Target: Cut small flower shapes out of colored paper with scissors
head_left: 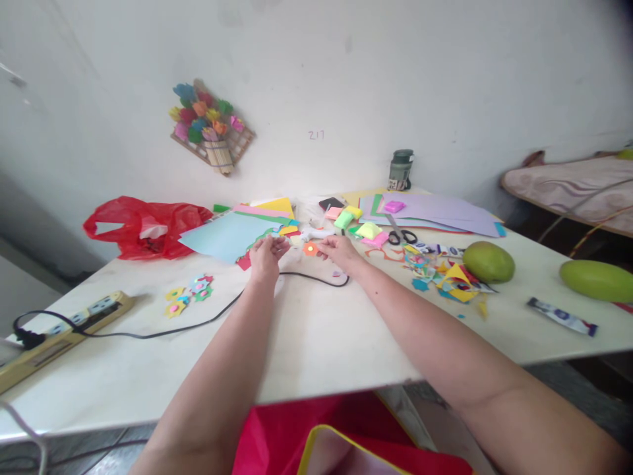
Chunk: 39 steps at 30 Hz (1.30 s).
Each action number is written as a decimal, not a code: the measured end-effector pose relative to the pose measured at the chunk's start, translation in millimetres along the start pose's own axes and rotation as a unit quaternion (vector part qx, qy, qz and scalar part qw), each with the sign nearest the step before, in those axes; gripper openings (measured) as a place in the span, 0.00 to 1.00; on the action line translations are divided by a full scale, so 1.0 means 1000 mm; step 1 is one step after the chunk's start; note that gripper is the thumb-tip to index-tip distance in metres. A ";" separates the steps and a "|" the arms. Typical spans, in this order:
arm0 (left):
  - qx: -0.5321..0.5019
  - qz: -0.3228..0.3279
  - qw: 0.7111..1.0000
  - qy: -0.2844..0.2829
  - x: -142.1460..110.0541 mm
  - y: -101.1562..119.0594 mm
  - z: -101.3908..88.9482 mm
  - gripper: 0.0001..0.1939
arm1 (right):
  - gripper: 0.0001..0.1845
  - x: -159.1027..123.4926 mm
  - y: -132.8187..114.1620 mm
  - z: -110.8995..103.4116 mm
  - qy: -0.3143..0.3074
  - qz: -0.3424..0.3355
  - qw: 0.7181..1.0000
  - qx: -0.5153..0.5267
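Note:
Between thumb and fingers, my right hand (pixel 339 255) pinches the edge of a small orange paper flower (pixel 310 249) with a yellow centre. My left hand (pixel 268 256) is to its left, apart from the flower, fingertips pressed together; whatever they hold is too small to make out. Just behind both hands lies a white glue gun (pixel 316 233), partly hidden. Its black cord (pixel 198 324) seems to run left across the table. Several finished paper flowers (pixel 177 307) in yellow, blue and green lie to the left of my left forearm.
A power strip (pixel 84 326) sits at the left edge, near a red plastic bag (pixel 143 227). Coloured paper sheets (pixel 230 234), clay packets (pixel 368 230), black-handled scissors (pixel 401 236) and paper scraps (pixel 457 284) lie behind and right. Green mangoes (pixel 488 262) and a tube (pixel 562 316) lie at right.

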<state>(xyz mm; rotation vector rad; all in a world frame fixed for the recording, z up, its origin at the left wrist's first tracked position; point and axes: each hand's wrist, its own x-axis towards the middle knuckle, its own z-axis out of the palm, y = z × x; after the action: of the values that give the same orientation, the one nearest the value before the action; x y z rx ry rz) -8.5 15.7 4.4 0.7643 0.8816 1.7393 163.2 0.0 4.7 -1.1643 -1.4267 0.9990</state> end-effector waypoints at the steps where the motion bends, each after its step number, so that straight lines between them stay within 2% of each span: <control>1: -0.016 -0.006 1.000 0.015 0.002 0.002 -0.001 0.09 | 0.11 0.000 -0.001 -0.001 0.001 0.008 1.000 -0.001; 4: -0.009 -0.029 0.999 0.044 0.005 0.006 -0.003 0.13 | 0.11 0.000 -0.002 -0.003 0.006 0.025 1.000 0.001; 6: 0.040 -0.036 0.998 0.022 0.004 0.006 -0.004 0.15 | 0.09 0.001 -0.001 -0.004 0.005 0.026 1.000 0.005; 8: 0.104 -0.041 0.993 -0.046 0.001 0.004 -0.004 0.16 | 0.09 0.001 0.000 -0.004 -0.002 0.024 1.000 0.009; 10: 0.153 -0.053 0.976 -0.147 -0.003 0.001 -0.005 0.16 | 0.09 0.001 0.002 -0.005 -0.014 0.021 1.000 0.012; 11: 0.175 -0.064 0.967 -0.176 -0.004 0.000 -0.005 0.18 | 0.09 0.002 0.002 -0.006 -0.020 0.020 1.000 0.013; 14: 0.215 -0.114 0.942 -0.231 -0.005 -0.003 -0.007 0.20 | 0.08 0.002 0.004 -0.008 -0.033 0.015 0.999 0.006; 17: 0.228 -0.153 0.925 -0.264 -0.004 -0.004 -0.009 0.18 | 0.07 0.003 0.006 -0.009 -0.035 0.002 0.999 -0.007; 23: 0.237 -0.128 0.928 -0.259 -0.006 -0.003 -0.009 0.15 | 0.08 0.004 0.006 -0.012 -0.025 -0.005 1.000 -0.016; 28: 0.235 -0.100 0.932 -0.258 -0.005 -0.004 -0.009 0.18 | 0.07 0.006 0.004 -0.016 0.058 0.025 0.998 -0.002; 31: 0.221 -0.089 0.935 -0.262 -0.003 -0.006 -0.011 0.18 | 0.08 0.007 0.003 -0.016 0.086 0.032 0.996 -0.013; 39: 0.221 -0.080 0.931 -0.280 -0.007 -0.006 -0.009 0.18 | 0.17 0.004 -0.001 -0.017 0.079 0.041 0.995 -0.043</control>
<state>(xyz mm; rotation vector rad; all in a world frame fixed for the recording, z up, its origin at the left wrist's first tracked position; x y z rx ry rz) -10.7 8.2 -5.8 1.3633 0.9056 1.0865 179.5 3.8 9.7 -1.3444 -1.3152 0.8882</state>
